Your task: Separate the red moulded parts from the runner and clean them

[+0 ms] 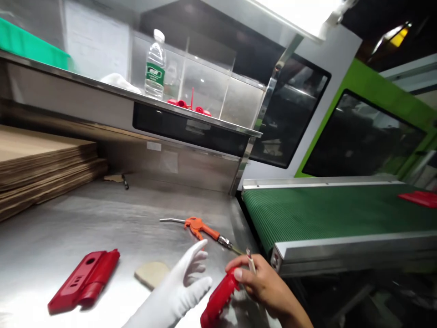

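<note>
My left hand (186, 284), in a white glove, hovers over the steel table with its fingers spread, just left of a red plastic part (218, 301). My bare right hand (261, 281) grips the top end of that red part between thumb and fingers, and a thin white blade-like tool (250, 263) sticks up from the same hand. A second red plastic part (84, 281) lies flat on the table to the left.
An orange air blow gun (200, 228) lies on the steel table (68, 237) beyond my hands, with a tan pad (151, 274) beside them. Stacked cardboard (41, 168) fills the left. A green conveyor belt (327, 212) carries another red part (419, 198). A water bottle (155, 64) stands on the shelf.
</note>
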`<action>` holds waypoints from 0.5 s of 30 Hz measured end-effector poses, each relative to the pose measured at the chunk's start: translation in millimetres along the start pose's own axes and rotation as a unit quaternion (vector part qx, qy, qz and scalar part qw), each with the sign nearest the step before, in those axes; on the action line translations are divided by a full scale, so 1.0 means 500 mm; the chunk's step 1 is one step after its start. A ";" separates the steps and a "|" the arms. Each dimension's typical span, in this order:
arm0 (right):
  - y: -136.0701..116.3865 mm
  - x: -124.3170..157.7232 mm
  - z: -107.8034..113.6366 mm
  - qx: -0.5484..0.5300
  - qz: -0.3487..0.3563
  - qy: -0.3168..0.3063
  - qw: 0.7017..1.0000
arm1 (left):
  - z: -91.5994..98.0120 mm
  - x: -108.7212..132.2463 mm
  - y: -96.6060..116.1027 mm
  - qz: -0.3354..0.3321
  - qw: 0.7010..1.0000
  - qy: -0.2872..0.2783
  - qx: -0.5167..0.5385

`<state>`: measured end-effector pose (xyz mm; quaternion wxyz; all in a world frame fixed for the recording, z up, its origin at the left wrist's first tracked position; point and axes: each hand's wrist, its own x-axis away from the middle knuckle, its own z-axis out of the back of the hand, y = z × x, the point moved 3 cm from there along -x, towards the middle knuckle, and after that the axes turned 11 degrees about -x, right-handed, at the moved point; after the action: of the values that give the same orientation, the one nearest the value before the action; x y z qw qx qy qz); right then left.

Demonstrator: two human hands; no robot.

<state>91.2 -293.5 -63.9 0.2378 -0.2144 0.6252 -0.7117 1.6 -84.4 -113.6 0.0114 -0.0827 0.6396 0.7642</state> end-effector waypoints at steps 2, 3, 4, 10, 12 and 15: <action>-0.011 -0.024 -0.030 -0.055 -0.009 -0.038 0.998 | -0.046 -0.018 -0.009 -0.013 0.992 -0.067 0.103; -0.015 -0.040 -0.050 -0.081 -0.012 -0.052 0.995 | -0.067 -0.027 -0.006 -0.024 0.986 -0.091 0.138; -0.019 -0.055 -0.070 -0.105 -0.014 -0.060 0.993 | -0.081 -0.035 -0.001 -0.022 0.980 -0.089 0.175; -0.044 -0.084 -0.163 -0.156 0.014 -0.066 0.985 | -0.061 -0.031 0.052 0.022 0.967 -0.009 0.255; -0.062 -0.062 -0.173 -0.136 0.033 -0.083 0.987 | -0.044 -0.009 0.066 0.030 0.964 -0.007 0.265; -0.093 -0.015 -0.179 -0.089 0.043 -0.143 0.985 | -0.029 0.031 0.084 0.039 0.959 -0.009 0.280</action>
<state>40.1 -213.7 -29.1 0.3355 -0.3070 0.6544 -0.6042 -17.1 -107.7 -77.1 0.0098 -0.0445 0.8304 0.5553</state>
